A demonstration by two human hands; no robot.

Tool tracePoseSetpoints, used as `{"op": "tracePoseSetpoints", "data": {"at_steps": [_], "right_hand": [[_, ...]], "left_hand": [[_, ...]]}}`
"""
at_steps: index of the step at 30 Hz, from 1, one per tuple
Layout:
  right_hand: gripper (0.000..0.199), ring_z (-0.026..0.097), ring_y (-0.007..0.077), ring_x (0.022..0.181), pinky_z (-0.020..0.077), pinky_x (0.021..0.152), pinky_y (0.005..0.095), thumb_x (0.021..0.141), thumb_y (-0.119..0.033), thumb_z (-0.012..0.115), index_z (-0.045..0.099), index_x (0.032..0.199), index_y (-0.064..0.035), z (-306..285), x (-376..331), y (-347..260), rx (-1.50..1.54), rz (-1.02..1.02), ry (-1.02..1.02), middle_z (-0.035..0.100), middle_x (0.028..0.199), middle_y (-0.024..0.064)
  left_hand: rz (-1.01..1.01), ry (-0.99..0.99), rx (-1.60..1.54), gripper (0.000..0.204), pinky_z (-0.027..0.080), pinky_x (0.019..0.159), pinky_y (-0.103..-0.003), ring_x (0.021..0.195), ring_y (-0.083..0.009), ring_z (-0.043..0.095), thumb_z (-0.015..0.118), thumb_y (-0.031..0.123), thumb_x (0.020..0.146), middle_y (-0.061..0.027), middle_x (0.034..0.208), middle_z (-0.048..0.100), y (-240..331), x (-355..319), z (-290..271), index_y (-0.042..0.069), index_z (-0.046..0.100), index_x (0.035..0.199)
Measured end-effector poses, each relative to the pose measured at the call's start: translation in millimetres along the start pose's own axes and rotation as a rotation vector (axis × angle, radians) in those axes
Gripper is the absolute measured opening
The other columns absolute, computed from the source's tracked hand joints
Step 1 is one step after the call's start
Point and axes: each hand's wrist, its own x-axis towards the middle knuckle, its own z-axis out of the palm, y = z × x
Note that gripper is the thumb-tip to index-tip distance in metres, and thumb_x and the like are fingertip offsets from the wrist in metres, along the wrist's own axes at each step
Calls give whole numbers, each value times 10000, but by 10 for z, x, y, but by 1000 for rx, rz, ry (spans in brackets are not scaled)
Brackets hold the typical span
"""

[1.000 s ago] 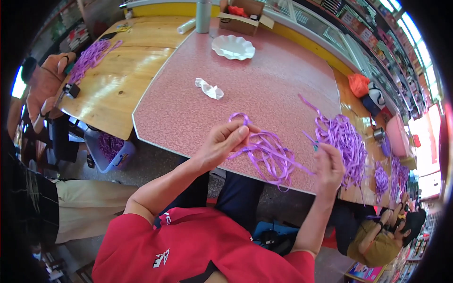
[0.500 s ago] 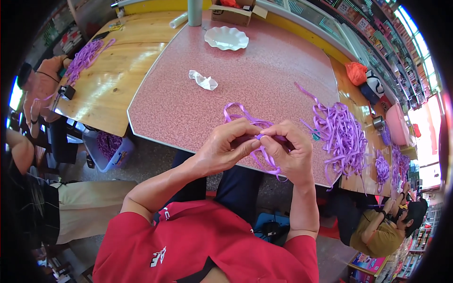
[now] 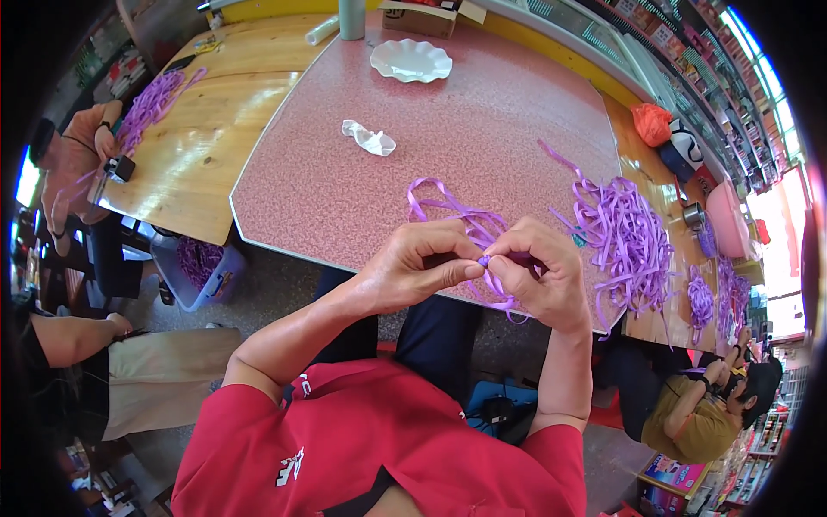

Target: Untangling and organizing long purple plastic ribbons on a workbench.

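Observation:
My left hand and my right hand meet at the near edge of the pink speckled table. Both pinch the same purple ribbon strips between thumb and fingertips. The strips loop back over the table top and hang down below my right hand. A bigger heap of purple ribbon lies on the table just right of my right hand.
A crumpled clear wrapper and a white scalloped plate lie further back on the pink table. A wooden table with more ribbon stands at left, where another person sits. A tub of purple ribbon rests on the floor. Another person sits at lower right.
My right hand came in from the ribbon heap on the right and joined my left hand. Both hands have drawn the strips closer to the table's near edge.

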Motion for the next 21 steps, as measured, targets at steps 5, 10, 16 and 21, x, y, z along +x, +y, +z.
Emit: {"op": "tracePoseSetpoints", "data": {"at_steps": [5, 10, 16, 21], "right_hand": [[78, 485, 39, 687, 366, 598, 210, 825, 20, 643, 663, 884, -28, -32, -39, -35, 477, 439, -96, 573, 825, -7], [115, 474, 28, 696, 356, 593, 194, 826, 52, 628, 650, 895, -37, 25, -70, 61, 307, 160, -41, 570, 865, 4], [150, 479, 33, 707, 363, 595, 184, 830, 72, 617, 648, 933, -32, 8, -117, 138, 261, 19, 6, 575, 933, 44], [193, 507, 46, 722, 376, 601, 186, 847, 73, 624, 659, 1016, -13, 4, -94, 138, 172, 13, -27, 601, 960, 64]], "left_hand": [[41, -84, 1, 168, 390, 641, -295, 723, -112, 492, 700, 170, 929, -21, 779, 557, -17, 11, -24, 3, 679, 920], [-82, -89, -116, 197, 379, 652, -276, 742, -95, 482, 668, 198, 956, -4, 789, 542, -3, -3, -15, 1, 683, 944], [-155, -82, -222, 239, 378, 674, -264, 775, -80, 475, 634, 223, 981, 11, 833, 550, 63, 2, 17, -8, 692, 1000], [-153, -68, -249, 252, 440, 763, -269, 879, -100, 565, 627, 225, 984, -23, 945, 648, 2, -38, -3, -8, 704, 1040]]}}
